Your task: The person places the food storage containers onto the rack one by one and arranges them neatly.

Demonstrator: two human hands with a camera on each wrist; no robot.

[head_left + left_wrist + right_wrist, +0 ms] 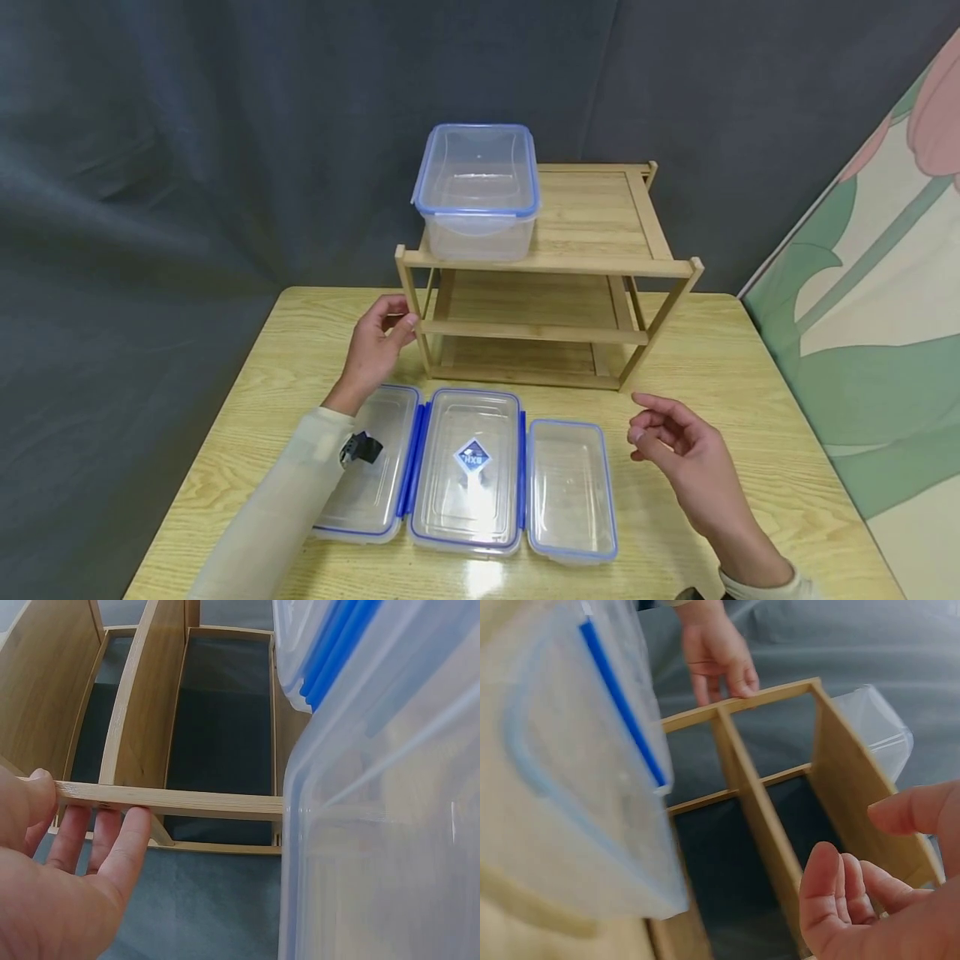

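A wooden rack (pixel 525 333) with several shelves stands at the back of the table. My left hand (pixel 378 342) grips its left front post, the thumb on one side and the fingers (pixel 124 859) on the other in the left wrist view. My right hand (pixel 686 467) hovers to the right of the containers, its fingers (pixel 821 889) loosely bent around nothing, short of the rack's right front leg. On the rack's top shelf, at the left, sits a deep clear container (pixel 480 237) with a blue rim.
In front of the rack lie two flat lidded containers, the left one (pixel 375 492) partly under my left sleeve and the middle one (pixel 450 433) bearing a blue label. Beside them is a smaller container (pixel 570 483). A dark curtain (pixel 300 125) hangs behind; a floral cloth (pixel 862 333) is at the right.
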